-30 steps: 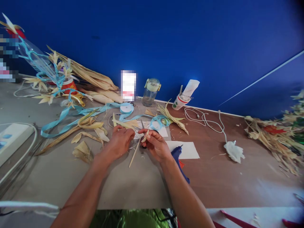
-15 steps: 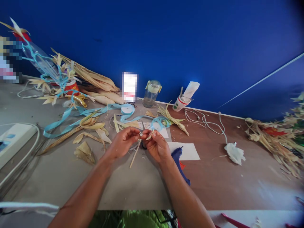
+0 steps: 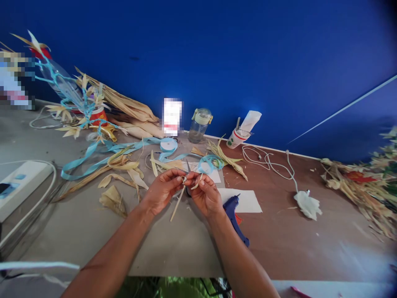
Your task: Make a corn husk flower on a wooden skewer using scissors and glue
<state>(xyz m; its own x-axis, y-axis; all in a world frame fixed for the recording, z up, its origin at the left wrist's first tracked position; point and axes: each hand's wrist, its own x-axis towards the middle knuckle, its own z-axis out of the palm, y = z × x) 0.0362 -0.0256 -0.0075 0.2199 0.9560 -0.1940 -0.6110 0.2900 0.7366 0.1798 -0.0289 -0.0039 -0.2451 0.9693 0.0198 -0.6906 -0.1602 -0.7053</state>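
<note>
Nearest on the surface [image 3: 173, 252] is the blue glue gun [image 3: 236, 219], just right of the hands. A bit left, a thin pale stick [image 3: 176, 207] slants up toward the fingers; looks light and stiff, probably snappable, so I'd hold it mid-length.

Farther in, the right hand [image 3: 207, 194] has the small husk piece [image 3: 195, 184] in a thumb-and-finger pinch, between the two hands. I'd bet that's nearly weightless, papery and easy to split, so pinch the broad part gently and skip the tips. The left hand [image 3: 163, 190] is right up against it with a narrow grip, but can't tell if it's closed on anything.

Just past the fingers, scissors [image 3: 188, 166] point away, then blue ribbon [image 3: 208, 164] beyond.
</note>
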